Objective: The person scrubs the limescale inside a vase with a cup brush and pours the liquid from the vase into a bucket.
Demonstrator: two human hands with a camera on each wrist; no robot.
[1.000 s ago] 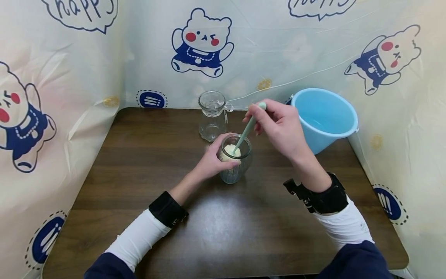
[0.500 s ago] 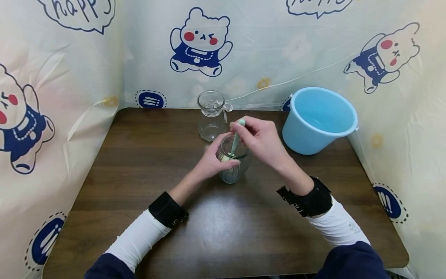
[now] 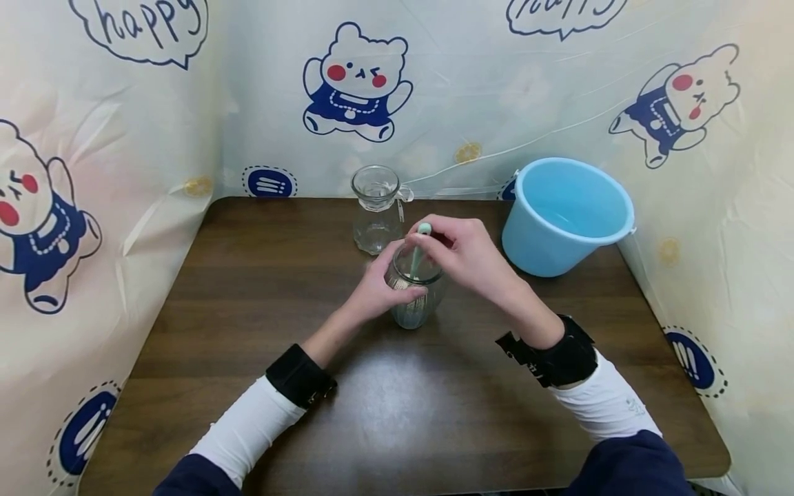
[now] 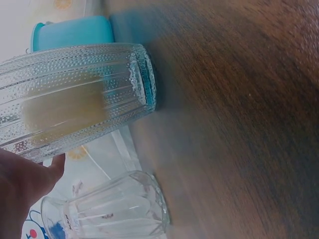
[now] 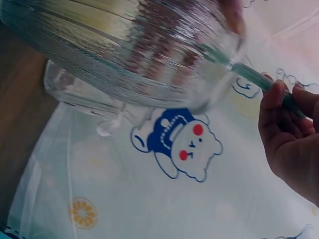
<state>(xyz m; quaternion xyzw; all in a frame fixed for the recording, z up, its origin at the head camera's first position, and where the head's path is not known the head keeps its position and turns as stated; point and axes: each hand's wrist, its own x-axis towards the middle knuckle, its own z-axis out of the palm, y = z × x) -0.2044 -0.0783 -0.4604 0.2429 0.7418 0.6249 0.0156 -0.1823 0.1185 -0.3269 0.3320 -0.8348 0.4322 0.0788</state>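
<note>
My left hand (image 3: 381, 286) grips a ribbed, textured glass jar (image 3: 411, 315) around its upper side, thumb across the front. The jar stands on the wooden table, its mouth facing up. My right hand (image 3: 468, 258) pinches the pale green handle of a sponge bottle brush (image 5: 254, 77) between thumb and fingers, just over the rim. In the left wrist view the cream sponge head (image 4: 70, 107) shows through the glass, around mid-height inside the jar and above its base. The right wrist view has the handle passing down through the jar's mouth.
A second clear glass jar (image 3: 375, 227), with a ribbon tied at its neck, stands just behind. At the back right is a light blue bucket (image 3: 546, 241). Patterned sheeting (image 3: 471, 76) hangs behind and at both sides of the table (image 3: 248, 289).
My right hand has moved left and down, and the sponge has sunk from near the jar's mouth deeper inside. My left hand keeps its grip on the jar in the same place.
</note>
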